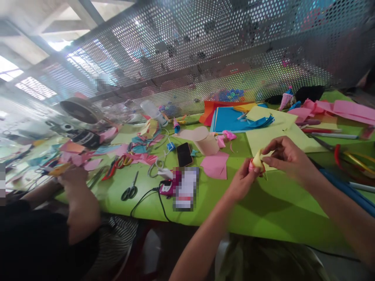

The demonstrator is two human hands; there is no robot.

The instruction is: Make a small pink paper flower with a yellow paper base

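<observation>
Left hand (243,178), right hand (283,157): closed on yellow paper bundle (258,160), inward of front edge of table (212,210). Toward back edge: blue paper (226,118).

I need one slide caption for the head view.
The left hand holds a small yellow piece, the right hand at its top, above a green table.
</observation>
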